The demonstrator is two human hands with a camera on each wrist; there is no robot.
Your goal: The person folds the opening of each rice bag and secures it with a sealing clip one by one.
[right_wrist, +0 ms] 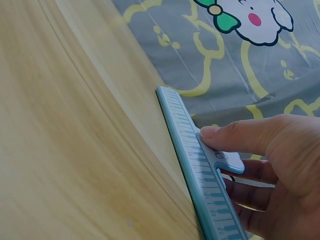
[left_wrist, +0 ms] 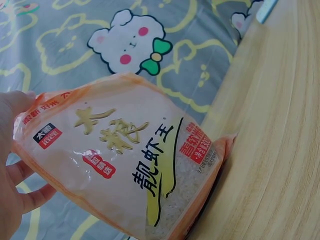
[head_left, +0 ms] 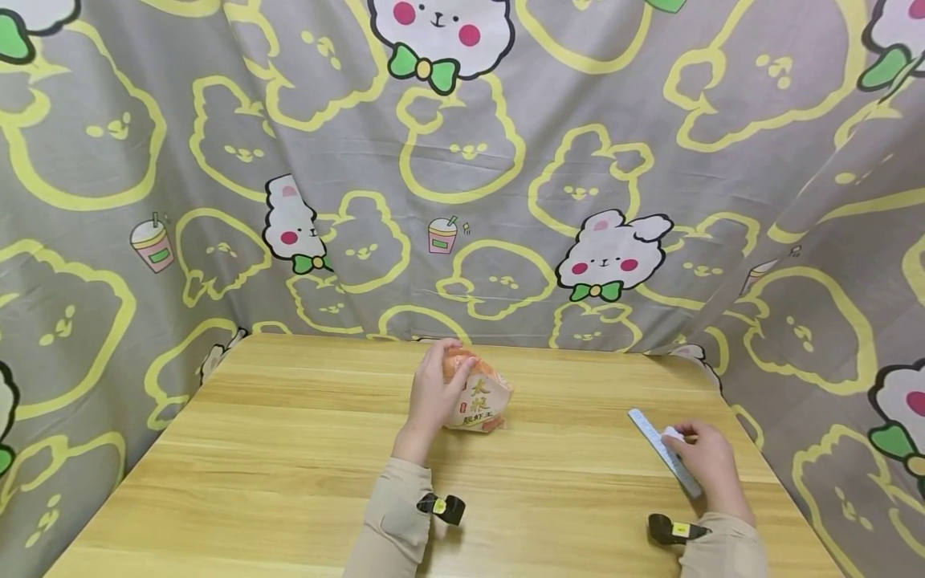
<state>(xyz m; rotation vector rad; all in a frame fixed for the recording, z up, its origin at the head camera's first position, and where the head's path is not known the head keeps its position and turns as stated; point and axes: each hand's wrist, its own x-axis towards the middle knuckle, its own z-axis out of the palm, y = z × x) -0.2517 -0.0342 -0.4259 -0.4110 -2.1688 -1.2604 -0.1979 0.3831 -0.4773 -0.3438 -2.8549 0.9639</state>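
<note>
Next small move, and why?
I'd probably move the blue ruler left toward the rice bag. The left hand grips the bag near its top, and the right hand pinches the ruler by its white tab; the two things are well apart, so the ruler looks like the easier one to bring over.

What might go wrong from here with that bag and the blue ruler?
Two possible slips. The left hand grips the bag only by its upper part, and the plastic looks glossy, so it might slide free and topple onto the table. The right hand pinches the ruler by its small side tab, so the long blade could twist if it catches on something.
</note>
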